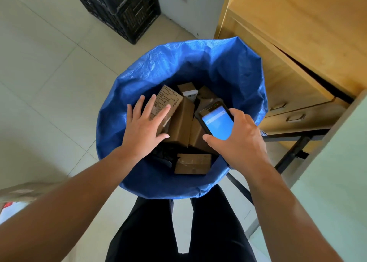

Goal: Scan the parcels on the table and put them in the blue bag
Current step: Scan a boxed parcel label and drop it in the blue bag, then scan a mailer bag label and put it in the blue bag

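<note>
A large blue woven bag point(198, 67) stands open on the floor below me, holding several brown cardboard parcels. My left hand point(144, 128) is spread flat, fingers straight, over the bag's mouth above a printed brown box point(174, 105). Whether it touches the box I cannot tell. My right hand point(238, 140) grips a black handheld scanner point(215, 120) with a lit blue screen, held over the right side of the bag. A small flat parcel point(192, 163) lies at the near side inside the bag.
A wooden desk point(297, 43) with drawers stands at the right, close to the bag. Black metal frame legs point(292, 154) run beneath it. A black plastic crate point(123, 7) sits at the back on the tiled floor. My legs are right behind the bag.
</note>
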A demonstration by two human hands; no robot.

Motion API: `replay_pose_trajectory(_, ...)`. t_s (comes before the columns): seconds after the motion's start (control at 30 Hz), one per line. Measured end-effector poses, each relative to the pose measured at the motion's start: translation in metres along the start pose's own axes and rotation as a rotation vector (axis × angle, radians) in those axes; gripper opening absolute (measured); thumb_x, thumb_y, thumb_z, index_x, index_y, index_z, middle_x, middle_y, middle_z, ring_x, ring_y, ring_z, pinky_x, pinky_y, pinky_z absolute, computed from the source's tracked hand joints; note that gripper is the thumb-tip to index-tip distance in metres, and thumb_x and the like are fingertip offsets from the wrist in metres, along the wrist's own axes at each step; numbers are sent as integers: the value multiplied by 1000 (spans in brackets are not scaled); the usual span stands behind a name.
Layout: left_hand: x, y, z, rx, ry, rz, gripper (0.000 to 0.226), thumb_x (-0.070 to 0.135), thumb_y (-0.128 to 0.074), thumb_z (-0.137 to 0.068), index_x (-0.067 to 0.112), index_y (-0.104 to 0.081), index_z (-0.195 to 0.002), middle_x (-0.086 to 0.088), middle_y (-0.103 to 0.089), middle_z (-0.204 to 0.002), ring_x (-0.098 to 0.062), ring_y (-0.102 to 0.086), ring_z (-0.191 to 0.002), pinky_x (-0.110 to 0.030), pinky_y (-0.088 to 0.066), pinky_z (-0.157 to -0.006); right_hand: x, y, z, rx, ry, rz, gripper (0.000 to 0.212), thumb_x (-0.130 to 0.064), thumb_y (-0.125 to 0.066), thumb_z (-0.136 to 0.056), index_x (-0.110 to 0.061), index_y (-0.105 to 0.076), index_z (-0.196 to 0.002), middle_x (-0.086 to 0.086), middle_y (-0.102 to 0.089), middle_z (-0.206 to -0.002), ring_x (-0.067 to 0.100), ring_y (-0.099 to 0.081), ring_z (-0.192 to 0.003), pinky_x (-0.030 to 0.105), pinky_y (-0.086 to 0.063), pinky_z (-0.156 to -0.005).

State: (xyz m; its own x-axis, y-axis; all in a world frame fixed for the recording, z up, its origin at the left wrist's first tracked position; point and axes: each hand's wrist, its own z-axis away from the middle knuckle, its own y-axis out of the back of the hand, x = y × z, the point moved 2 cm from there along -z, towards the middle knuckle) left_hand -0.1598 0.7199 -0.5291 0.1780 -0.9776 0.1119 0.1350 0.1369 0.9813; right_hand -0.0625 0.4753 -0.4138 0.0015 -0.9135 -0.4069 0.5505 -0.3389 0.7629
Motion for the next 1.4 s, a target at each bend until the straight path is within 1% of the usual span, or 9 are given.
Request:
replay_pose_trajectory(0.1,-3,5,7,16,4,-3,95,57,-81,-76,36,-35,-157,-10,-20,-168,-43,-14,-153,-71,-15,-119,-4,-1,10,-7,-3,-8,91,-61,-77,-75,-27,-34,-148,-2,-47,-141,23,-49,-125,42,-46,-92)
replay_pose_trajectory(0.27,-9,45,25,34,-1,-19,92,58,-77,-79,35,-34,-157,-11,-22,-167,-43,-16,-153,-71,-16,-118,-23,16,39,-30,-2,-1,93,-61,-76,-77,-28,-30,-150,-2,-44,-143,22,-46,-127,38,-43,-89)
replay_pose_trajectory(0.4,-14,97,31,77,-43,-50,88,60,-73,-82,33,-35,-157,-12,-24,-166,-43,-19,-152,-70,-20,-116,-51,47,68,12,-1,-8,93,-62,-75,-76,-28,-31,-150,-1,-45,-143,25,-48,-129,45,-46,-95)
replay_pose_trajectory(0.57,-12,177,22,158,-117,-77,76,61,-61,-88,32,-38,-155,-14,-32,-162,-46,-30,-145,-71,-27,-111,-95,91,107,138,16,38,94,-64,-73,-77,-26,-30,-151,2,-45,-145,27,-49,-130,45,-48,-92)
replay_pose_trajectory(0.7,-7,239,17,212,-202,-86,72,63,-43,-90,31,-39,-154,-15,-32,-162,-46,-29,-147,-71,-27,-111,-125,120,145,260,7,45,95,-65,-72,-77,-24,-30,-151,3,-45,-145,28,-50,-130,44,-48,-91)
replay_pose_trajectory(0.83,8,294,9,303,-307,-95,70,60,-45,-92,32,-37,-155,-12,-32,-163,-42,-28,-148,-69,-27,-113,-139,148,182,390,-38,-2,85,-62,-74,-74,-23,-39,-141,2,-50,-134,29,-54,-122,41,-47,-86)
replay_pose_trajectory(1.07,77,347,-2,397,-538,-48,69,56,-52,-94,29,-33,-156,-13,-34,-162,-42,-26,-149,-67,-26,-115,-120,187,248,558,-180,-25,87,-63,-73,-73,-22,-39,-141,2,-51,-130,29,-55,-119,41,-49,-86)
replay_pose_trajectory(1.23,151,378,-1,416,-705,-20,67,59,-39,-97,29,-35,-156,-12,-36,-161,-42,-28,-148,-64,-30,-111,-90,216,301,688,-288,-57,84,-71,-67,-70,-22,-44,-134,0,-51,-117,26,-57,-107,41,-50,-82)
replay_pose_trajectory(1.4,229,394,23,445,-859,7,67,60,-37,-98,31,-33,-158,-10,-34,-162,-40,-25,-150,-65,-25,-115,-44,234,351,837,-387,-82,78,-62,-75,-72,-25,-42,-133,-6,-43,-107,20,-53,-98,36,-50,-74)
